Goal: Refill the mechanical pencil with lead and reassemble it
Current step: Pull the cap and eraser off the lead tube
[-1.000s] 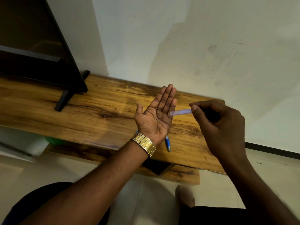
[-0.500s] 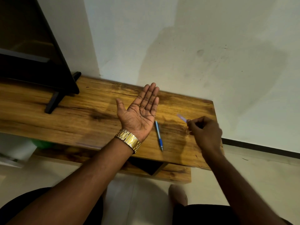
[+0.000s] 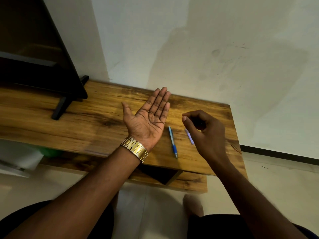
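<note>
Lying across flat, spread left hand (image 3: 148,123): thin dark lead (image 3: 156,122); right hand (image 3: 205,133) loosely curled, empty.

Lead (image 3: 156,122) lies across the flat left hand (image 3: 146,121); pencil (image 3: 173,141) rests on the table (image 3: 86,125)

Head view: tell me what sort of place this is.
Probably a living room at home. A flat-screen TV stands on its feet on a low wooden console against a plain painted wall, with a tiled floor below.
</note>
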